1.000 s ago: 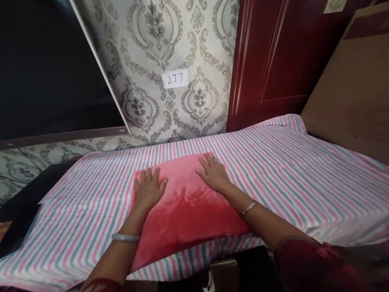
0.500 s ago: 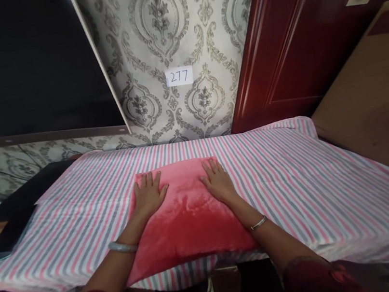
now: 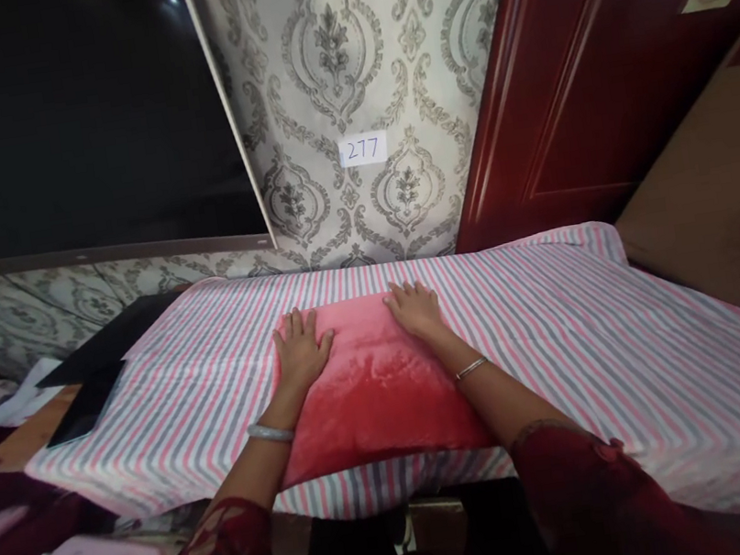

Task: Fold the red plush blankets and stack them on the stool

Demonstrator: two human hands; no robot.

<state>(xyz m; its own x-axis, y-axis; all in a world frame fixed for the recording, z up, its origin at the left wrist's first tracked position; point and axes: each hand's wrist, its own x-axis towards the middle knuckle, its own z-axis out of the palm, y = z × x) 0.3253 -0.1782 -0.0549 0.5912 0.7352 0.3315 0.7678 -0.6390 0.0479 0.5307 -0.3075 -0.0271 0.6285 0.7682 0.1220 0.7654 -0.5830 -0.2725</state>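
Flat, seemingly pressing: both hands (image 3: 357, 335) atop red cushion (image 3: 373, 388).

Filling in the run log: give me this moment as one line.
left hand: flat on red plush pillowcase | right hand: flat on it | pillowcase: lying on striped pink-grey sheet

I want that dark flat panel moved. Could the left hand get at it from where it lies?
Probably yes: the left hand lies flat on the red pillow, and only bare striped sheet separates it from the dark panel.

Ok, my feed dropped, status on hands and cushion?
Left hand and right hand flat, open, on red cushion. Cushion lies on striped sheet. Nothing in the way.
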